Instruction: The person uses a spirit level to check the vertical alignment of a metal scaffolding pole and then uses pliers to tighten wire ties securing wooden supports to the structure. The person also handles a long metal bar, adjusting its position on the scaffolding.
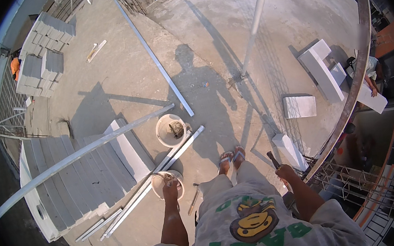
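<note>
Nearest in the head view is the person's grey shirt [282,205], with a yellow and brown cartoon print, above 2 sandalled feet [232,155] on the concrete floor [291,12]. The left hand [169,190] is over the lower white bucket [181,190]; I cannot tell whether its grip is spread, pressed together or pinching something. The right hand [286,173] has its grip closed around a dark-handled tool [273,159], which is out to the right of the legs, near an angled white block [290,151].

A hammer-like tool [193,200] lies just beside the lower bucket. The upper white bucket [159,129] contains a dark tangle [176,129], and pale bars [140,196] run between the 2 buckets. Farther left, a long metal bar [84,150] slants across a row of grey blocks [80,181]. At the right, beyond a curved rail [363,14], a co-worker's hand [374,91] touches a white slab [371,100].
</note>
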### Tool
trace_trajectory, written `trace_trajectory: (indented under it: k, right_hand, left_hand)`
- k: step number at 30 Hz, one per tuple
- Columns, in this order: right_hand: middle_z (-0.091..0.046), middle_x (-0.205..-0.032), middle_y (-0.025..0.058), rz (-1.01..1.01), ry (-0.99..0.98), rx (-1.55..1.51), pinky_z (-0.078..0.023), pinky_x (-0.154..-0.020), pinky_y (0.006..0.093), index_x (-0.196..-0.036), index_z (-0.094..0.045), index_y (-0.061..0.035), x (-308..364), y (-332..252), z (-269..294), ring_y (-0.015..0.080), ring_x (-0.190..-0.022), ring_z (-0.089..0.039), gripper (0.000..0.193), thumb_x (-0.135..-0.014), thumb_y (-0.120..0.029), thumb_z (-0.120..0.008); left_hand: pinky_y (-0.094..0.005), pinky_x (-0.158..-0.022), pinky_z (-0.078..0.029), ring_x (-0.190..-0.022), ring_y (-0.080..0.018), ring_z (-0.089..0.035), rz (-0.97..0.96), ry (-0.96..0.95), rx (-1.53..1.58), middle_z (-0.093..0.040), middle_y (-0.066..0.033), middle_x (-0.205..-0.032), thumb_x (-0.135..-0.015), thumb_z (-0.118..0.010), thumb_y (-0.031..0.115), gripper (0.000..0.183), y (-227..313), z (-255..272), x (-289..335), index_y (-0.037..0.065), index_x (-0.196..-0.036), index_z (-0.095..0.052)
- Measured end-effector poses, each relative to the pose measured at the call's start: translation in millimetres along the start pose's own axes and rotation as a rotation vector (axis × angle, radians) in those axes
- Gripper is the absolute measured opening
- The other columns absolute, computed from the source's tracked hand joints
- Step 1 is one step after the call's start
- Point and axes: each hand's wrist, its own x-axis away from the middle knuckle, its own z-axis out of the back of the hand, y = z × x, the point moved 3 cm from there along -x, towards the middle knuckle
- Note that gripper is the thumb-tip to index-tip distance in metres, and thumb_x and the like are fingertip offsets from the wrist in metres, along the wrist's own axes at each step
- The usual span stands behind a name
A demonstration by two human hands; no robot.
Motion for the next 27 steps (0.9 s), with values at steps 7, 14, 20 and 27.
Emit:
trace_trajectory:
  k: [7,14,20,27]
  right_hand:
    - [-0.069,-0.074,0.0208,0.106,0.016,0.257,-0.057,-0.049,0.0443,-0.104,-0.065,0.0031,-65,-77,60,0.0335,-0.054,-0.068,0.034,-0.086,-0.026,-0.062]
    - [-0.070,-0.074,0.0196,0.054,-0.036,0.244,-0.058,-0.054,0.0423,-0.098,-0.067,0.0000,-121,-143,94,0.0338,-0.059,-0.069,0.028,-0.085,-0.024,-0.060]
    - [-0.065,-0.065,0.0142,0.173,-0.068,0.190,-0.052,-0.042,0.0406,-0.087,-0.062,0.0003,-129,-200,75,0.0258,-0.049,-0.064,0.023,-0.094,-0.021,-0.058]
    - [-0.067,-0.073,0.0175,0.023,-0.028,-0.145,-0.053,-0.043,0.0441,-0.098,-0.059,0.0015,-84,-243,24,0.0316,-0.054,-0.066,0.016,-0.087,-0.010,-0.062]
  left_hand:
    - [-0.0300,-0.077,-0.052,-0.081,-0.0167,-0.065,0.074,-0.188,-0.177,-0.069,-0.0087,-0.090,-0.092,-0.066,0.028,0.036,-57,-73,67,-0.005,-0.107,-0.066]
    - [-0.0353,-0.085,-0.050,-0.094,-0.0239,-0.067,-0.054,0.017,-0.068,-0.071,-0.0157,-0.099,-0.088,-0.068,0.038,0.046,-19,-51,59,-0.001,-0.111,-0.068]
    - [-0.0351,-0.084,-0.051,-0.090,-0.0227,-0.066,-0.035,0.397,0.066,-0.070,-0.0157,-0.094,-0.086,-0.068,0.040,0.051,-13,48,26,-0.003,-0.113,-0.065]
    - [-0.0377,-0.094,-0.046,-0.108,-0.0307,-0.060,-0.215,0.830,0.475,-0.064,-0.0233,-0.114,-0.087,-0.072,0.046,0.072,58,242,-68,-0.011,-0.125,-0.052]
